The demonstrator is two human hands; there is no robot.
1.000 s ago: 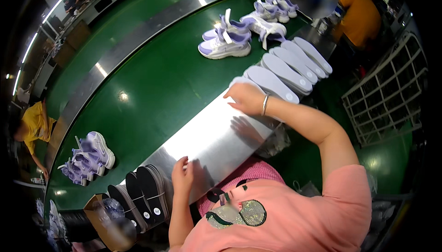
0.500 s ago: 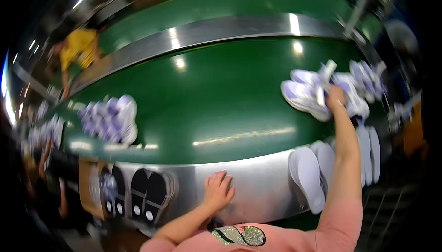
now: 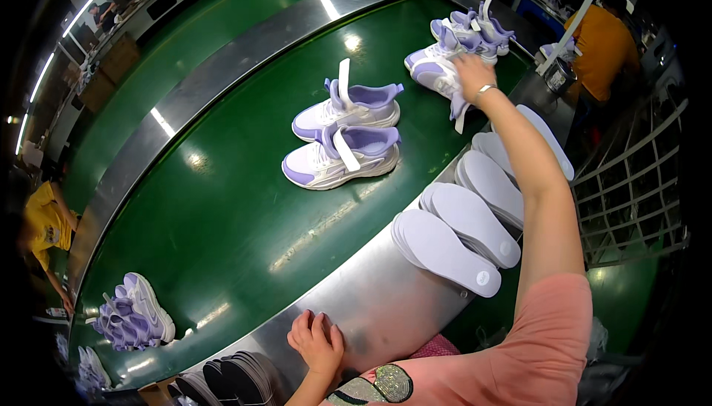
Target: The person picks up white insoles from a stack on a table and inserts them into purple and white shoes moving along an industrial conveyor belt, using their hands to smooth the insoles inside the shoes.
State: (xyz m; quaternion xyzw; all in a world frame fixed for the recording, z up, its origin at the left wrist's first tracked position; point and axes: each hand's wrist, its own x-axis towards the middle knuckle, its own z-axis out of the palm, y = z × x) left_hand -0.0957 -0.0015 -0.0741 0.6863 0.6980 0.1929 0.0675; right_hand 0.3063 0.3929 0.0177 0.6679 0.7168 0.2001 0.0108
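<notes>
My right hand [image 3: 475, 78] reaches across the green belt to the far right, its fingers closed over a white and lilac sneaker [image 3: 436, 74] in a cluster. The fingertips are partly hidden against the shoe. More lilac sneakers [image 3: 493, 31] with upright white tongues or straps crowd just behind it. Left of that hand, a pair stands apart on the belt: a nearer sneaker [image 3: 337, 160] and a farther sneaker [image 3: 348, 109], toes pointing left. My left hand [image 3: 317, 343] rests on the metal ledge, fingers loosely spread, holding nothing.
Stacks of pale insoles [image 3: 445, 250] line the metal ledge [image 3: 363, 287] under my right arm. Black insoles [image 3: 237, 376] lie beside my left hand. More sneakers [image 3: 137, 313] sit at the belt's left end. A person in yellow [image 3: 48, 217] and one in orange [image 3: 604, 50] are nearby.
The view has swung to the right. My right hand has shifted from beside the nearer pair to the farther cluster, and that pair now stands apart. My left hand stays on the ledge.
</notes>
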